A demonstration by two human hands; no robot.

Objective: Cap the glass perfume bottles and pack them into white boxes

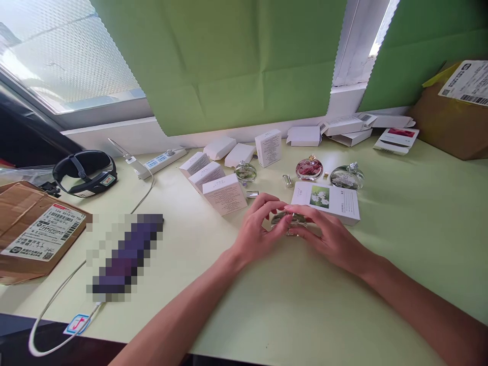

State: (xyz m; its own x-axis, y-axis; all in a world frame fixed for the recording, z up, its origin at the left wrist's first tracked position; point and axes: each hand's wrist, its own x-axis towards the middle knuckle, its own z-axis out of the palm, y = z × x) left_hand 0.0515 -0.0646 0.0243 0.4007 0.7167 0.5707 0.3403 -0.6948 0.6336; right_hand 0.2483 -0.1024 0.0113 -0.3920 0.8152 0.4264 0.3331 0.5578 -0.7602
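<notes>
A rounded clear-glass bottle, which looks like a perfume bottle (298,221), stands on the table between my hands. My left hand (259,224) is closed around its left side, with thumb and fingers at the glass. On the other side my right hand (328,233) grips it, the fingers bent over the top and the thumb low at the front. My fingers hide the bottle's top. Just behind my right hand lies a white box with a flower picture (341,202). Two small silver caps, one upright (287,181) and one on its side (252,194), are beyond my fingers.
Further back stand a red-flower bottle (309,169), a clear bottle (347,178) and a smaller one (245,173). Several white boxes (225,195) line the back. At left are a cardboard parcel (23,229), a head strap (86,173), a cable and a power strip (162,161).
</notes>
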